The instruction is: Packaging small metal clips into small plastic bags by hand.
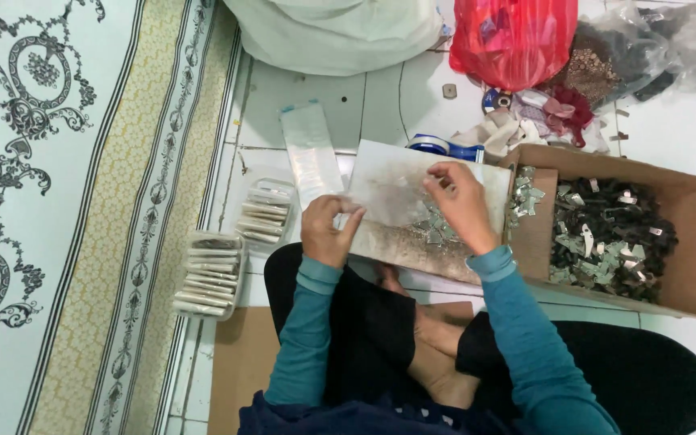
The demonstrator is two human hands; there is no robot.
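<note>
Both hands are over a flat, pale, dusty square board (400,189) that rests across the person's lap. Left hand (328,229) sits at the board's left edge with its fingers curled shut, pinching something tiny that is too small to tell. Right hand (461,201) hovers near the board's top right part, fingers bent and pinched together, and I cannot tell if it holds anything. Just below the right hand, near the board's bottom edge, lies a little pile of small grey metal bits (438,229).

Touching the board's right edge stands a brown cardboard box (690,242) full of dark and silver scraps. Left of the board, on the white tile floor (316,97), sit two clear trays of thin white sticks (211,274), and a clear plastic sleeve (310,153). Past the board's top edge lie a blue tape roll (445,147) and a red plastic bag (513,36).
</note>
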